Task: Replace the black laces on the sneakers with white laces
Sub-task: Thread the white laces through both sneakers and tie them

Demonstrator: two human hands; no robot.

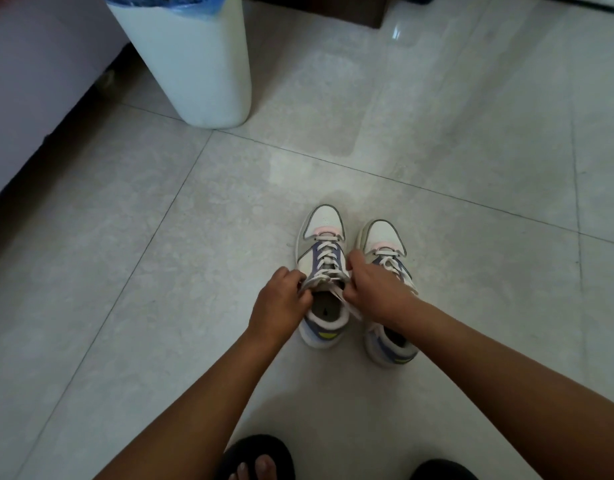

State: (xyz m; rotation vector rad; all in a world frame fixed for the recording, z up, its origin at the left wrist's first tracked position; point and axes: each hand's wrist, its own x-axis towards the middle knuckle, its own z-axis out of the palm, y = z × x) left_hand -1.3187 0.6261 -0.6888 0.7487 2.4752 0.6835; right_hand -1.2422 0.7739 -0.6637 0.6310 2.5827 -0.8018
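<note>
Two white sneakers with blue sides and pink toe trim stand side by side on the tiled floor, toes pointing away from me. The left sneaker [322, 237] is threaded with a white lace [325, 258]. My left hand [281, 299] pinches one end of that lace at the collar's left side. My right hand [374, 289] pinches the other end at the collar's right side and covers part of the right sneaker [383, 239], which also carries a white lace [395, 266]. No black lace is in view.
A tall white bin [194, 64] with a blue liner stands at the back left. A pale piece of furniture [28, 98] runs along the left edge. My feet in black slippers [264, 455] are at the bottom edge. Grey floor tiles surround the shoes.
</note>
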